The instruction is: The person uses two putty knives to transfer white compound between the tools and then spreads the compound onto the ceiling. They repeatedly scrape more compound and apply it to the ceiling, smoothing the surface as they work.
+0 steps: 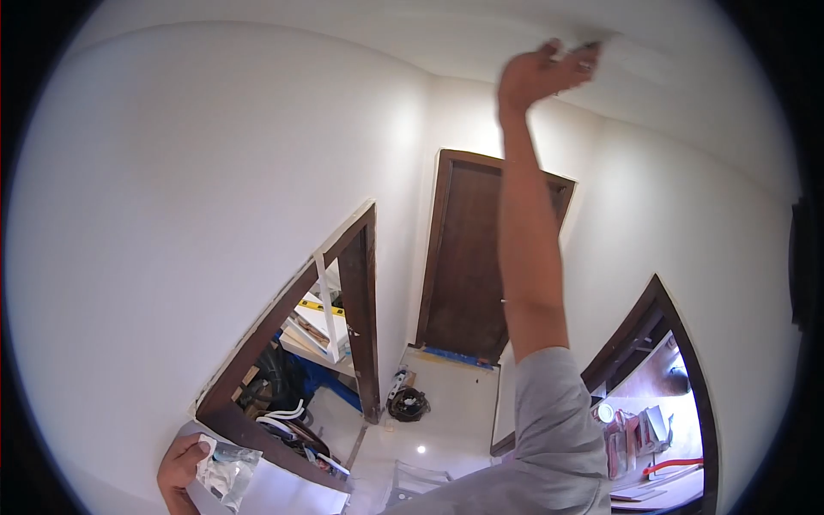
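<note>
Right hand [549, 75] raised to the ceiling [687, 73], left hand [179, 463] gripping a clear plastic bag [234, 472].
The right hand is blurred, fingers bent; I cannot tell whether it grips anything. The bag, holding white material, appears just below the left doorframe's [366, 326] near corner. Pale floor [468, 403] stretches to a brown door [468, 249]; a dark coil [408, 405] lies beside the frame's far post.

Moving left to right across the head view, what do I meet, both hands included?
Left hand → clear plastic bag → yellow strip → dark coil → raised right hand → red bar.
</note>
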Available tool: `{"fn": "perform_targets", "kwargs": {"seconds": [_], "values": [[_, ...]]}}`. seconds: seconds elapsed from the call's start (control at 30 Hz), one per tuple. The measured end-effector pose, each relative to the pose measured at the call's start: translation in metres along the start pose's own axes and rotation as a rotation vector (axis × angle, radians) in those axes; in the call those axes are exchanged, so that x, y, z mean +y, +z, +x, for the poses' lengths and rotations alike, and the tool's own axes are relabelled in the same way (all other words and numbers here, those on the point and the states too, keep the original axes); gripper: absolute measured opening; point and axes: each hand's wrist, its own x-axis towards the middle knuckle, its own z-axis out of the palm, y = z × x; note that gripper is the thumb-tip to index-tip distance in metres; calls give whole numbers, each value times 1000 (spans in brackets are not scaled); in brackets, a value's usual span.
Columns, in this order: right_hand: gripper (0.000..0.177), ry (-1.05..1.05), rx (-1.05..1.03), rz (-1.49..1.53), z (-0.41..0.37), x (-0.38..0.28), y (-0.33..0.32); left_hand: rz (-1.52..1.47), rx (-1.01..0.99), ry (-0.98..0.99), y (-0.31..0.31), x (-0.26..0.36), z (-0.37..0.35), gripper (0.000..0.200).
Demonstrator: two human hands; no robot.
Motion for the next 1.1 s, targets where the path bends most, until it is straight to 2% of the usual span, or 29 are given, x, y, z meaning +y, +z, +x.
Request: {"fn": "perform_targets", "kwargs": {"seconds": [0.03, 0.07, 0.13, 0.17, 0.2, 0.27, 0.4, 0.43, 0.53, 0.63, 0.73, 0.8, 0.87, 0.97, 1.1], "values": [[57, -159, 35, -121, -23, -5, 18, 1, -20, -1, -2, -3, 2, 22], [58, -15, -77, 26, -45, -29, 24, 3, -41, -3, -4, -7, 3, 22], [64, -9, -62, 21, -90, -48, 61, -5, -67, -15, -8, -7, 3, 21], [64, 59, -73, 129, -108, -69, 74, -19, -71, -22, -5, -2, 2, 21], [62, 72, -25, 109, -125, -85, 89, -34, -73, -31, -3, 1, 1, 22], [66, 229, -156, 139, -153, -110, 116, -27, -75, -34, -1, 6, 0, 22], [67, 441, -241, 272, -195, -181, 139, 18, -31, -60, -4, 1, -2, 24], [67, 510, -263, 396, -203, -194, 141, 32, -53, -45, -6, 1, -2, 25], [62, 169, -22, 260, -217, -212, 146, 21, -98, -21, -8, -1, 1, 25], [60, 906, -373, 894, -223, -213, 107, -37, -106, -34, -5, -3, 1, 25], [58, 1260, -375, 1042, -207, -180, 68, -21, -116, -17, -3, 5, 0, 26], [55, 1117, -207, 866, -201, -125, 75, -29, -133, 5, -9, -8, 3, 27], [52, 1171, -219, 849, -154, -109, 58, 1, -113, 6, -5, 3, -1, 29], [49, 1418, -239, 913, -118, -115, 66, -11, -97, -10, -3, 3, -2, 31], [50, 1321, -248, 860, -131, -167, 100, -28, -6, -44, 0, -4, -1, 30]]}}
